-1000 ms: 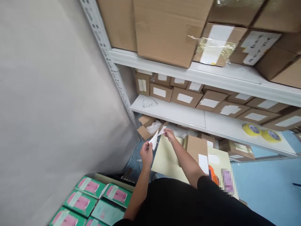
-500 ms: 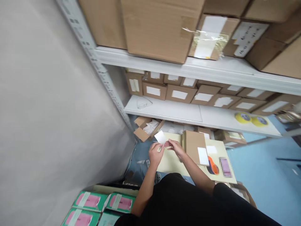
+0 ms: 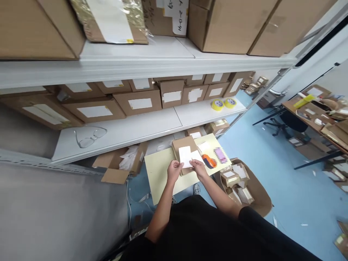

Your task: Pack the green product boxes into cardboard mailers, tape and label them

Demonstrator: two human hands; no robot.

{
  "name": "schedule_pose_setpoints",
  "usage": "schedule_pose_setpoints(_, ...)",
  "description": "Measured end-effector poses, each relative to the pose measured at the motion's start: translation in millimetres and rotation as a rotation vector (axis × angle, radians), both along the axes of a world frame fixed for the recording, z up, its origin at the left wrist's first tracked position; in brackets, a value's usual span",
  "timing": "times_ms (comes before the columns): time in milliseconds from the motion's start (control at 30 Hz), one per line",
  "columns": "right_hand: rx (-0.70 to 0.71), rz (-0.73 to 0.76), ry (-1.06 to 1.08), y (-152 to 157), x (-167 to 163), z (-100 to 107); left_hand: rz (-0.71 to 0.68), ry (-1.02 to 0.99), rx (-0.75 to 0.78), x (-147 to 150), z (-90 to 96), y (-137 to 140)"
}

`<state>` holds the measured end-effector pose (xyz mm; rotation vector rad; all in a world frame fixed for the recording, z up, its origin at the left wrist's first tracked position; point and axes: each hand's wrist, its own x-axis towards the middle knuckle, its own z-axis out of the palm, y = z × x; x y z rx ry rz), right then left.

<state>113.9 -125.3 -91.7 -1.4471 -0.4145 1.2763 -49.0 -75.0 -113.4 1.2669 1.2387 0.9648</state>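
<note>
In front of you, the pale yellow tabletop (image 3: 156, 174) is carrying a cardboard box (image 3: 185, 142), a white paper (image 3: 203, 146), an orange tape dispenser (image 3: 209, 160) and a blurred purple item (image 3: 220, 155). Above it, the white shelf (image 3: 152, 125) is holding glasses (image 3: 87, 142), labelled cartons (image 3: 153, 97) and two yellow tape rolls (image 3: 217, 105). On your right, a brown bin (image 3: 259, 192) is standing on the blue floor (image 3: 261, 156).

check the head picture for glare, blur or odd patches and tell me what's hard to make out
Head view: glare on the clear tape of an upper-shelf box; head view: the purple item is hidden under coarse pixel blocks; head view: the wall looks dim at lower left; head view: the white slip is too small to show any print.
</note>
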Motion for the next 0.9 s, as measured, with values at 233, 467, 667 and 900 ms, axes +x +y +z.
schedule_pose_setpoints(233,0.027,0.063,-0.417,-12,24,-38,0.148,0.032,-0.103,41,-29.6,-17)
schedule_pose_setpoints(467,-0.058,0.18,-0.682,-9,55,-68,0.165,0.459,-0.158,74,-47.7,-30)
schedule_pose_setpoints(667,-0.105,0.264,-0.72,-12,65,-87,0.187,0.569,-0.24,89,-53.3,-35)
schedule_pose_setpoints(900,-0.17,0.373,-0.776,-5,73,-94,0.255,0.614,-0.265,98,-50.6,-37)
